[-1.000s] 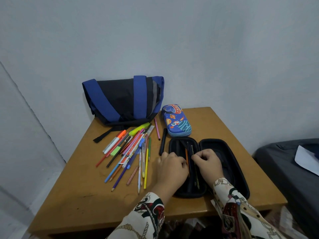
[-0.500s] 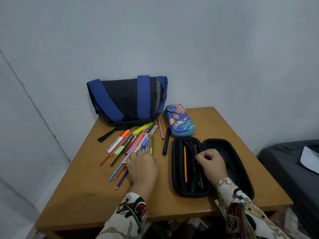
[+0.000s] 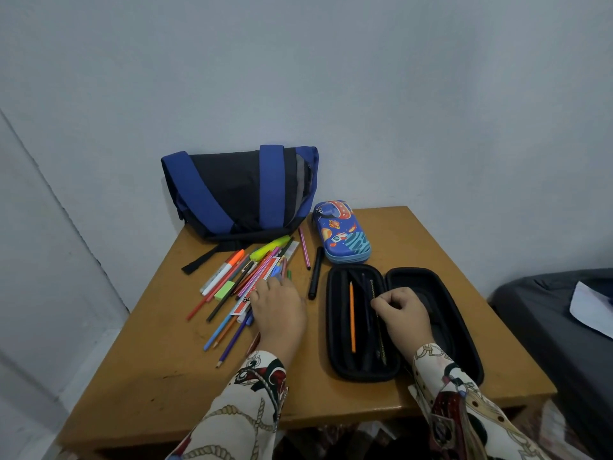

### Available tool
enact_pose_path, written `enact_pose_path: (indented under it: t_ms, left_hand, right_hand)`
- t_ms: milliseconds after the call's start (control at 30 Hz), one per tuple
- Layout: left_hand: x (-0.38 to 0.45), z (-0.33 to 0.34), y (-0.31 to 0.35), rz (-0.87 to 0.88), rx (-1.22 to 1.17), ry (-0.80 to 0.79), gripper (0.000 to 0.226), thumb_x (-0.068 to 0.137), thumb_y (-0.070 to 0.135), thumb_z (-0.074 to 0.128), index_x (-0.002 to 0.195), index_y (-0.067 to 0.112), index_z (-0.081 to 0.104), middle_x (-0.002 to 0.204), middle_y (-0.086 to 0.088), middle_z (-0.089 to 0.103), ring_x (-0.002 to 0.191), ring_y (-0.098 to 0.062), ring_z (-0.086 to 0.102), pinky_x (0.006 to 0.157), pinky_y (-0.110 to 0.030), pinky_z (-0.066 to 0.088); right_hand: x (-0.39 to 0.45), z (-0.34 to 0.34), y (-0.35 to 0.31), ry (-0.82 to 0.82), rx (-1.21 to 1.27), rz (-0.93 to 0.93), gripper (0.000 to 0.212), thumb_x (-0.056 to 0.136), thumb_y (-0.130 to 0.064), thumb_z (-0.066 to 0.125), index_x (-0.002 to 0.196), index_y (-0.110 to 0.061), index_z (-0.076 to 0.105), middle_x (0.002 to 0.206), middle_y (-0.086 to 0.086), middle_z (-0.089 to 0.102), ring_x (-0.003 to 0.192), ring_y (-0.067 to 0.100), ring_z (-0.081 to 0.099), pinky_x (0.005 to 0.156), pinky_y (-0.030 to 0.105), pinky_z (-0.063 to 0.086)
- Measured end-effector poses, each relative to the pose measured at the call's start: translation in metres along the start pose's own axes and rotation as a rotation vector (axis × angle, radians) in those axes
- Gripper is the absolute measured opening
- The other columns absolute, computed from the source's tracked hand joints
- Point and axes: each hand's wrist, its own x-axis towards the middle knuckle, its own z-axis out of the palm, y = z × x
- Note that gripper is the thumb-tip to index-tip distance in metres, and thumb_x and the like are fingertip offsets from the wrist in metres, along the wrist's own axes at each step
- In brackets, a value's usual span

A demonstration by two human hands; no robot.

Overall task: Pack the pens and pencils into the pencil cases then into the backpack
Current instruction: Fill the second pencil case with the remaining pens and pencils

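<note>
my left hand (image 3: 278, 307) has swung off the black case (image 3: 361, 327) onto the pen pile (image 3: 245, 280), fingers curled over it, grip unclear. my right hand (image 3: 403, 313) still pinches inside the case, beside the orange pencil (image 3: 352, 317). most pens remain unpacked; the desk (image 3: 159, 376) is bare near me, backpack (image 3: 238, 190) behind.

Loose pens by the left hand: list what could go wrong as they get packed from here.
1. The left hand lies over the crossed pile of pens; a hasty grab may scatter some, and a purple pencil points toward the table front.
2. The black pen lies apart beside the open black case and may be overlooked.
3. The right hand rests in the case, possibly blocking the next pens.
</note>
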Motion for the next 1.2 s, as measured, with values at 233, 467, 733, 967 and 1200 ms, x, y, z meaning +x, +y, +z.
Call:
enact_pose_path:
  t_ms: [233,467,733,967,1200]
  left_hand:
    - [0.001,-0.001,0.000,-0.024,0.015,-0.058,0.031,0.097,0.036,0.048,0.113,0.014,0.063,0.112,-0.003,0.061,0.109,-0.023,0.047,0.094,-0.037,0.037]
    - [-0.015,-0.025,0.023,0.004,-0.305,-0.034,0.030,0.096,0.038,0.045,0.087,0.020,0.067,0.091,0.007,0.058,0.105,-0.017,0.047,0.102,-0.040,0.035]
    - [-0.039,-0.018,0.057,0.149,-0.305,-0.130,0.031,0.097,0.042,0.045,0.092,0.021,0.068,0.099,0.003,0.063,0.108,-0.020,0.046,0.097,-0.039,0.036]
    - [-0.041,-0.014,0.054,0.299,-0.299,-0.181,0.032,0.099,0.035,0.040,0.120,0.029,0.064,0.111,0.004,0.058,0.114,-0.019,0.041,0.098,-0.036,0.032]
    - [-0.033,-0.012,0.033,0.058,-0.456,-0.030,0.023,0.096,0.031,0.048,0.114,0.028,0.062,0.111,0.009,0.060,0.117,-0.016,0.046,0.100,-0.035,0.039]
  right_hand:
    - [0.000,0.000,0.001,0.002,0.003,0.001,0.022,0.084,-0.017,0.067,0.065,-0.007,0.062,0.091,-0.004,0.057,0.086,0.008,0.057,0.074,0.029,0.040]
    - [0.001,0.001,0.001,0.003,-0.002,-0.003,0.022,0.084,-0.015,0.067,0.065,-0.005,0.062,0.091,-0.003,0.056,0.085,0.009,0.056,0.074,0.029,0.040]
    - [0.002,0.000,0.002,0.011,-0.033,-0.021,0.021,0.084,-0.016,0.067,0.065,-0.006,0.063,0.090,-0.001,0.056,0.083,0.006,0.055,0.071,0.027,0.040]
    - [0.002,0.001,0.002,0.014,-0.003,-0.019,0.019,0.082,-0.014,0.068,0.067,-0.003,0.064,0.088,0.000,0.055,0.082,0.008,0.056,0.072,0.028,0.040]
    - [0.002,0.000,0.001,0.001,-0.011,-0.006,0.022,0.084,-0.016,0.067,0.067,-0.004,0.063,0.092,-0.002,0.056,0.084,0.007,0.056,0.072,0.026,0.040]
